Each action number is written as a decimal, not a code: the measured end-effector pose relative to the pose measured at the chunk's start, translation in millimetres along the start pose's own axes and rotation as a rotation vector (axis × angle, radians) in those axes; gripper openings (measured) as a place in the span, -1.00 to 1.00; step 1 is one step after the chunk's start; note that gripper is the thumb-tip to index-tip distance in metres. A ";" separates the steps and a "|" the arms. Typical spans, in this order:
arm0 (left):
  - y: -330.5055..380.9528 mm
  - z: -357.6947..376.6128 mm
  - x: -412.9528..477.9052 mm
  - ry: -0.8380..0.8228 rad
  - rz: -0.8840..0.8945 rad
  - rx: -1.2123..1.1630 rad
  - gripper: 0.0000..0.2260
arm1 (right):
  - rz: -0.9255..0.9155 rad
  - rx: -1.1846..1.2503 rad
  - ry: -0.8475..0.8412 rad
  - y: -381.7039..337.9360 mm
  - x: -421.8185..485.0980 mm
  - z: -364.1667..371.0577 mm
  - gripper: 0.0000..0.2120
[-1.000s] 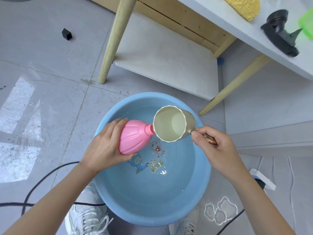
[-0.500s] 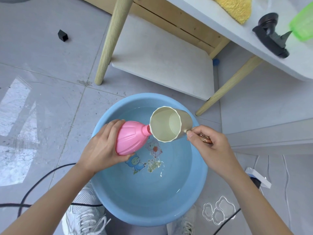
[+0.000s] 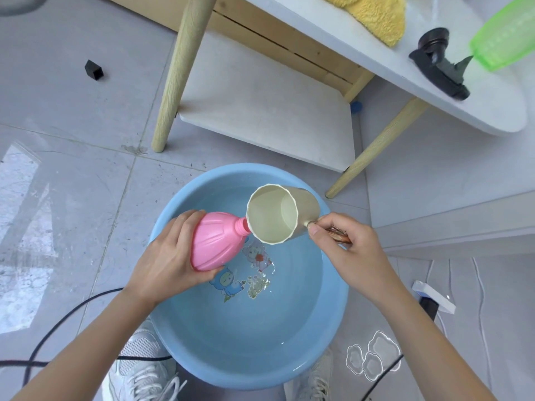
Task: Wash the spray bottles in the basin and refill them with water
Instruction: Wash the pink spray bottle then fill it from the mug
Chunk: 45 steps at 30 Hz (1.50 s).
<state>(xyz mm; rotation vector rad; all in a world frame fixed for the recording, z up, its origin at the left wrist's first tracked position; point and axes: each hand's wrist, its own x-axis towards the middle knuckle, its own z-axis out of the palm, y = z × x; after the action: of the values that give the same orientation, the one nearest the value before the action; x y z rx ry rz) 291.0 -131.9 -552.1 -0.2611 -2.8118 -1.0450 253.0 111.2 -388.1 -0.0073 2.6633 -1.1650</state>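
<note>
Water pools in the basin (image 3: 327, 322); your left hand (image 3: 165, 261) grips the pink bottle (image 3: 215, 244), right hand (image 3: 350, 250) pinches the tipped cup (image 3: 273, 217), unchanged.

The bottle (image 3: 215, 241) and cup (image 3: 275, 214) meet above the basin (image 3: 333, 314).

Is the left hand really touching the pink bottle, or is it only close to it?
Touching. The head view shows the left hand gripping the wide end of the pink bottle, fingers over it and thumb beneath, with no gap.
</note>
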 end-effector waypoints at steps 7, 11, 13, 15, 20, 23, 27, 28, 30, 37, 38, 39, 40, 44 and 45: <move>-1.7 1.0 -1.2 0.002 0.008 -0.005 -0.17 | -0.006 -0.013 -0.001 -1.2 0.5 -0.5 -0.82; -1.2 1.8 -1.0 0.008 0.002 -0.025 -0.17 | -0.010 -0.007 0.001 1.5 1.0 -0.8 -0.82; -0.7 1.8 -0.8 0.009 -0.001 -0.029 -0.17 | -0.013 -0.003 0.001 1.8 1.3 -0.5 -0.83; -0.4 1.5 -0.7 0.012 0.005 -0.032 -0.17 | -0.024 -0.006 0.003 2.3 1.8 -0.2 -0.83; -0.8 1.2 -1.0 0.004 0.002 -0.027 -0.12 | -0.042 -0.027 0.001 5.6 1.9 -0.9 -0.84; -0.8 1.4 -0.6 0.004 0.002 -0.019 -0.12 | -0.054 -0.011 0.007 5.6 1.3 -0.1 -0.84; -0.3 2.0 -0.5 0.016 0.014 -0.016 -0.16 | -0.056 -0.020 0.002 5.2 1.4 -0.4 -0.84; -0.5 2.3 -0.8 0.016 0.013 -0.016 -0.16 | -0.060 -0.025 0.002 4.8 1.4 -0.3 -0.84; -0.9 3.1 -1.1 0.015 0.012 -0.016 -0.17 | -0.072 -0.034 0.009 4.2 1.1 -0.2 -0.84; -1.1 2.2 -1.7 0.010 0.008 -0.021 -0.16 | -0.088 -0.053 0.016 4.7 0.4 -0.1 -0.84; -1.0 2.2 -1.8 0.010 0.009 -0.020 -0.17 | -0.090 -0.051 0.016 4.2 0.5 0.0 -0.84; -1.2 2.2 -1.6 0.010 0.011 -0.019 -0.17 | -0.094 -0.050 0.018 4.0 0.7 0.3 -0.84; -1.2 2.3 -1.4 0.009 0.014 -0.019 -0.17 | -0.099 -0.052 0.021 3.4 0.8 0.3 -0.84; -2.1 2.9 -0.8 -0.003 0.013 -0.021 -0.17 | -0.099 -0.056 0.026 2.8 1.1 0.4 -0.77; -2.2 2.8 -0.7 -0.005 0.012 -0.022 -0.17 | -0.104 -0.053 0.029 2.6 1.0 0.4 -0.74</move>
<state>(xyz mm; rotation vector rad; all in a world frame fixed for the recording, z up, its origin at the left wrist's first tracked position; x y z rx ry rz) 291.0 -131.8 -555.7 -0.2829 -2.8010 -1.0743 252.4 112.6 -390.4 -0.1409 2.7480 -1.1331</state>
